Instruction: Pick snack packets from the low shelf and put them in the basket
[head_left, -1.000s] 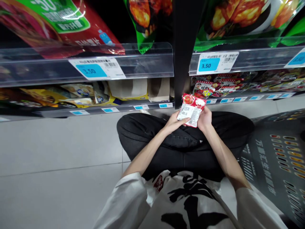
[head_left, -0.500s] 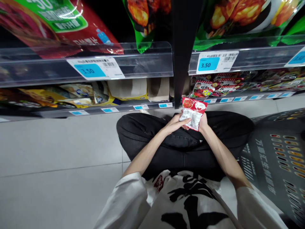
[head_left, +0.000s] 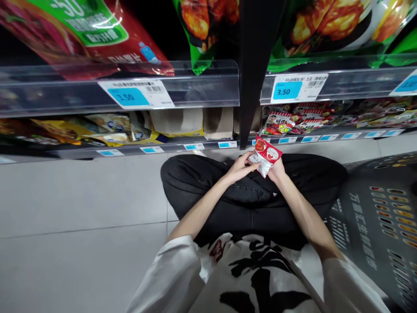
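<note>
A small red and white candy packet (head_left: 267, 157) is held over my crossed legs, its printed back facing up and tilted. My left hand (head_left: 241, 167) grips its left edge, thumb lying on top. Under its right side is my right hand (head_left: 276, 169), closed around it with the fingers mostly hidden behind the packet. Just beyond, on the bottom shelf, lie several similar red and white packets (head_left: 279, 123).
Price tags line the bottom shelf edge (head_left: 176, 147). Above hangs an upper shelf with a clear plastic lip (head_left: 202, 87) and large snack bags (head_left: 97, 39). A dark upright (head_left: 249, 74) divides the shelves. A grey shopping basket (head_left: 358, 208) stands at my right.
The packet has turned and tilted in my hands, its lower corner now pointing toward me. My hands stay in nearly the same place. The view has shifted slightly.
</note>
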Demonstrator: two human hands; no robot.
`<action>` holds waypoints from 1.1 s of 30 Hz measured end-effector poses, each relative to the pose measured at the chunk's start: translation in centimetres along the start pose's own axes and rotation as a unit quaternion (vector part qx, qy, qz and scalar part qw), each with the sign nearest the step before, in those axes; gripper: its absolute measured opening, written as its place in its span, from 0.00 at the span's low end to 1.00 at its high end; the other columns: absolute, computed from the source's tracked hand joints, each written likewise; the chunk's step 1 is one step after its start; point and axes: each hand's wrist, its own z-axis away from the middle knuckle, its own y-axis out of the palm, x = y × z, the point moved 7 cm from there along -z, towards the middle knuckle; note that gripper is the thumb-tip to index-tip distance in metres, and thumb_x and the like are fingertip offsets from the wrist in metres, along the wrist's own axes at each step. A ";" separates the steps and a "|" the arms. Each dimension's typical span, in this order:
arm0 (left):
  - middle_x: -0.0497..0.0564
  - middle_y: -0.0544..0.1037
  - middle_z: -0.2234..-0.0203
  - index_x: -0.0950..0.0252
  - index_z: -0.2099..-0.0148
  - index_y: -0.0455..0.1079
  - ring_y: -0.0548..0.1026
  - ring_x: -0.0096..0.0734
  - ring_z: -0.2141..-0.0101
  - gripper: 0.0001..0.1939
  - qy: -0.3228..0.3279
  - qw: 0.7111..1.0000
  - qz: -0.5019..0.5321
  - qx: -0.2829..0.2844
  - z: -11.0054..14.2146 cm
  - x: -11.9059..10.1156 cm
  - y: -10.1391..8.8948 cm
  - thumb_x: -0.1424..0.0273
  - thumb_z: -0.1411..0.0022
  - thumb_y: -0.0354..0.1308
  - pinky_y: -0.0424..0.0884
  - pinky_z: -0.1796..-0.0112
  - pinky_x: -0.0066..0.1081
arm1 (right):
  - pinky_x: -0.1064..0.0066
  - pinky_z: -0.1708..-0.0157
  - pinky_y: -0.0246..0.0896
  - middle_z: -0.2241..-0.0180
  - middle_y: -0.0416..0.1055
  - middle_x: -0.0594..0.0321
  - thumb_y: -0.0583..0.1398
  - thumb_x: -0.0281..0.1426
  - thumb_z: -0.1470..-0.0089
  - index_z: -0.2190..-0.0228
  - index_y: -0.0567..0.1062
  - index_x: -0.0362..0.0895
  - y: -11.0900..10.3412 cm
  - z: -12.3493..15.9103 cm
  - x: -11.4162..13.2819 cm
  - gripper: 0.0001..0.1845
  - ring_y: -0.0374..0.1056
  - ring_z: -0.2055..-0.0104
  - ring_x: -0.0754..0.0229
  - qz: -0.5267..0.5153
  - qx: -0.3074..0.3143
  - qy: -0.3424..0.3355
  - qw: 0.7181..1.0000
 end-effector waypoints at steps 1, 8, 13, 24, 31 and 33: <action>0.59 0.78 0.50 0.66 0.37 0.67 0.79 0.32 0.63 0.32 0.006 1.000 -0.007 -0.007 0.0 -0.1 -0.1 0.57 0.38 0.69 0.77 0.63 0.30 | 0.65 0.58 0.74 0.65 0.82 0.65 0.72 0.34 0.63 0.69 0.76 0.48 -0.3 -0.1 0.2 0.16 0.77 0.61 0.55 0.002 -0.013 -0.015 1.000; 0.63 0.72 0.41 0.63 0.36 0.67 0.78 0.34 0.57 0.36 0.012 1.000 0.018 -0.022 0.1 -1.2 0.2 0.61 0.43 0.74 0.74 0.60 0.30 | 0.68 0.64 0.71 0.70 0.79 0.67 0.70 0.29 0.59 0.68 0.78 0.45 -2.2 -0.6 1.3 0.12 0.73 0.69 0.61 0.029 -0.092 -0.068 0.993; 0.63 0.55 0.29 0.58 0.38 0.71 0.75 0.37 0.53 0.44 0.072 0.997 0.024 -0.004 0.3 -1.8 0.4 0.66 0.57 0.81 0.77 0.58 0.34 | 0.70 0.65 0.70 0.71 0.80 0.66 0.69 0.26 0.63 0.72 0.79 0.44 -2.9 -1.1 1.3 0.10 0.73 0.69 0.61 0.038 -0.122 -0.077 0.989; 0.55 0.82 0.57 0.67 0.42 0.74 0.77 0.32 0.63 0.28 0.015 0.993 0.079 -0.087 -0.1 -1.9 -1.0 0.54 0.37 0.66 0.70 0.66 0.27 | 0.71 0.61 0.74 0.61 0.83 0.67 0.76 0.36 0.56 0.64 0.81 0.48 -1.6 -1.0 1.3 0.16 0.77 0.62 0.61 0.024 -0.064 -0.011 0.998; 0.55 0.83 0.70 0.71 0.48 0.74 0.77 0.30 0.77 0.35 -0.018 0.987 0.152 -0.041 0.1 -1.9 0.2 0.42 0.39 0.65 0.76 0.70 0.30 | 0.58 0.46 0.75 0.54 0.83 0.62 0.76 0.39 0.53 0.56 0.80 0.47 0.2 0.2 2.6 0.23 0.79 0.52 0.53 0.054 -0.024 -0.061 0.996; 0.53 0.81 0.74 0.71 0.50 0.74 0.76 0.29 0.80 0.36 -0.023 0.990 0.141 -0.021 0.4 -2.1 0.5 0.41 0.40 0.65 0.75 0.73 0.29 | 0.55 0.47 0.77 0.58 0.83 0.60 0.77 0.40 0.55 0.57 0.80 0.46 0.5 0.4 2.1 0.25 0.80 0.54 0.50 0.060 -0.014 -0.029 0.998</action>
